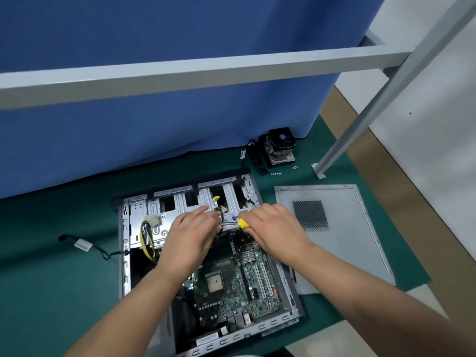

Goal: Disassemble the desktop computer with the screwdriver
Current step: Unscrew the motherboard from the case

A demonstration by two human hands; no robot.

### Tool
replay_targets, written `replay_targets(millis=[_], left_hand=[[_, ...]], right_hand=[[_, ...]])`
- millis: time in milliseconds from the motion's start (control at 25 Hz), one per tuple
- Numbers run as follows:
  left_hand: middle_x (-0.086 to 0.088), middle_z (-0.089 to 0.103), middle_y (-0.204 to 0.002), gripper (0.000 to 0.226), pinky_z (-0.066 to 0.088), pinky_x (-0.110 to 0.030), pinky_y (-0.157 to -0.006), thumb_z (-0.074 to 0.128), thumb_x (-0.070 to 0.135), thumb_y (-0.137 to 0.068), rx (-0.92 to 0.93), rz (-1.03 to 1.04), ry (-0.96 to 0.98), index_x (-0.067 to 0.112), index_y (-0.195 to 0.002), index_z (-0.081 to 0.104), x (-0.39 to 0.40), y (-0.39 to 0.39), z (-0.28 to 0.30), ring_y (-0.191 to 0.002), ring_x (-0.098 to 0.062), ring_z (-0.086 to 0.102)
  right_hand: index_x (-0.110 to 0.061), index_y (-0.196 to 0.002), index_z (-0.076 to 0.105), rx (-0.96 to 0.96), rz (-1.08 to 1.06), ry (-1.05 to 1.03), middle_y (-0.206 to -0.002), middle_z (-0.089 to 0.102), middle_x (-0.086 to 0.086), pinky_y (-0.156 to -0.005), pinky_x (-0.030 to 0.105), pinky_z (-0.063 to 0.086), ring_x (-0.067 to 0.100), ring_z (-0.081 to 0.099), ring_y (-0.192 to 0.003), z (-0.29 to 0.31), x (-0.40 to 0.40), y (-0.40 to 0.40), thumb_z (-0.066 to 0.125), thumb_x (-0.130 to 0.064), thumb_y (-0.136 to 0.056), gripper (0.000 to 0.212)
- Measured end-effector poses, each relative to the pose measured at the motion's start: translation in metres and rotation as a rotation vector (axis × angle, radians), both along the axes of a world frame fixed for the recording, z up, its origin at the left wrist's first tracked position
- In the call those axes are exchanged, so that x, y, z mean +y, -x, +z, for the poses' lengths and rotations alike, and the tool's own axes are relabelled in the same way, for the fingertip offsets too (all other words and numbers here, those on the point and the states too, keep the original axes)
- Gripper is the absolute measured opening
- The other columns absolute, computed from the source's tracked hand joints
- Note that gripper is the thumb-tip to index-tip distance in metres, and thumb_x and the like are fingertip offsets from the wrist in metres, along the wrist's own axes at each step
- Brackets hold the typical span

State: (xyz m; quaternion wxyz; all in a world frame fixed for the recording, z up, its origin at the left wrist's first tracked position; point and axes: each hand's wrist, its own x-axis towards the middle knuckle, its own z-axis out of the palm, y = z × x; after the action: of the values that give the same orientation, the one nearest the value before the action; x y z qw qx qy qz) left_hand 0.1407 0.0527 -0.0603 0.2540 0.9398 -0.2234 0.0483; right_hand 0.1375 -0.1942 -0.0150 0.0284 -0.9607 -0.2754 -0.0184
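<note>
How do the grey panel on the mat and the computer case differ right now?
The side panel lies flat, alone and untouched; the computer case stands open, showing its green board. The panel is one thin sheet; the case is a deep box, with both hands working inside. Both are grey metal on the green mat.

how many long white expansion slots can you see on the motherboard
2. Both white slots lie side by side on the motherboard, on its right part, just beside the right forearm. The hands cover the board's far end, so more may be hidden.

Yellow-handled screwdriver, green motherboard, blue curtain
</note>
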Motion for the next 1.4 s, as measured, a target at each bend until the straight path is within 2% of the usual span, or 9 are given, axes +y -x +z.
replay_targets(millis=[120,200,280,400,520,640,880,1200,1400], left_hand=[[0.009,0.065,-0.133,0.038,0.039,-0.039,-0.11,0.048,0.048,-0.105,0.1,0.191,0.026,0.032,-0.139,0.052,0.02,0.006,0.0,-0.126,-0.016,0.06],[0.007,0.067,-0.13,0.045,0.045,-0.043,-0.107,0.046,0.05,-0.104,0.134,0.254,0.02,0.029,-0.144,0.048,0.034,0.011,-0.004,-0.118,-0.017,0.064],[0.004,0.062,-0.141,0.048,0.043,-0.044,-0.111,0.041,0.051,-0.103,0.18,0.22,-0.073,0.027,-0.144,0.048,0.044,0.016,-0.013,-0.126,-0.019,0.06],[0.003,0.035,-0.164,0.049,0.022,-0.041,-0.125,0.044,0.047,-0.105,0.23,0.203,-0.171,0.029,-0.151,0.046,0.045,0.028,-0.027,-0.151,-0.019,0.033],[0.007,0.016,-0.171,0.053,0.002,-0.036,-0.128,0.037,0.051,-0.107,0.232,0.225,-0.208,0.034,-0.157,0.033,0.038,0.037,-0.035,-0.158,-0.013,0.009],[0.008,0.011,-0.172,0.059,0.005,-0.039,-0.129,0.026,0.057,-0.104,0.204,0.24,-0.263,0.036,-0.159,0.027,0.038,0.041,-0.039,-0.158,-0.011,0.005],[0.008,0.019,-0.171,0.057,0.014,-0.041,-0.127,0.03,0.053,-0.103,0.158,0.28,-0.323,0.034,-0.157,0.033,0.033,0.04,-0.042,-0.157,-0.013,0.016],[0.008,0.02,-0.17,0.055,0.014,-0.04,-0.127,0.036,0.047,-0.101,0.147,0.277,-0.328,0.033,-0.155,0.036,0.033,0.039,-0.045,-0.158,-0.012,0.014],[0.009,0.02,-0.17,0.055,0.013,-0.039,-0.127,0.039,0.044,-0.099,0.15,0.274,-0.297,0.034,-0.153,0.037,0.032,0.039,-0.042,-0.157,-0.012,0.015]], right_hand=[[-0.021,-0.134,0.059,0.089,-0.138,-0.096,-0.118,0.067,-0.003,-0.093,0.036,0.051,0.017,0.061,-0.106,0.0,-0.003,0.007,0.052,-0.038,-0.103,0.036],[-0.02,-0.133,0.06,0.171,-0.376,-0.316,-0.116,0.063,-0.003,-0.092,0.028,0.048,0.014,0.057,-0.104,-0.004,-0.016,0.007,0.054,-0.037,-0.103,0.035],[-0.021,-0.125,0.065,0.238,-0.64,-0.535,-0.11,0.06,-0.002,-0.081,0.021,0.039,0.013,0.054,-0.098,-0.014,-0.036,0.006,0.058,-0.033,-0.102,0.026],[-0.013,-0.097,0.066,0.399,-0.97,-0.673,-0.089,0.062,0.011,-0.063,0.03,0.036,0.024,0.055,-0.08,-0.04,-0.064,0.008,0.058,-0.017,-0.098,0.009],[-0.008,-0.092,0.064,0.562,-1.149,-0.607,-0.078,0.065,0.01,-0.058,0.03,0.041,0.027,0.058,-0.072,-0.069,-0.077,0.012,0.055,-0.01,-0.093,0.01],[-0.007,-0.092,0.062,0.639,-1.183,-0.468,-0.085,0.062,0.008,-0.064,0.031,0.041,0.029,0.057,-0.083,-0.091,-0.082,0.01,0.056,-0.011,-0.093,0.007],[-0.015,-0.099,0.063,0.757,-1.115,-0.363,-0.098,0.062,0.006,-0.075,0.025,0.043,0.026,0.055,-0.088,-0.116,-0.068,-0.01,0.059,-0.009,-0.092,0.011],[-0.014,-0.112,0.06,0.679,-0.985,-0.041,-0.108,0.065,0.008,-0.071,0.032,0.044,0.027,0.055,-0.086,-0.125,-0.056,-0.011,0.045,-0.003,-0.091,0.028],[-0.014,-0.117,0.062,0.691,-0.969,-0.107,-0.112,0.065,0.009,-0.075,0.033,0.051,0.027,0.055,-0.087,-0.116,-0.06,-0.008,0.054,-0.012,-0.092,0.026]])
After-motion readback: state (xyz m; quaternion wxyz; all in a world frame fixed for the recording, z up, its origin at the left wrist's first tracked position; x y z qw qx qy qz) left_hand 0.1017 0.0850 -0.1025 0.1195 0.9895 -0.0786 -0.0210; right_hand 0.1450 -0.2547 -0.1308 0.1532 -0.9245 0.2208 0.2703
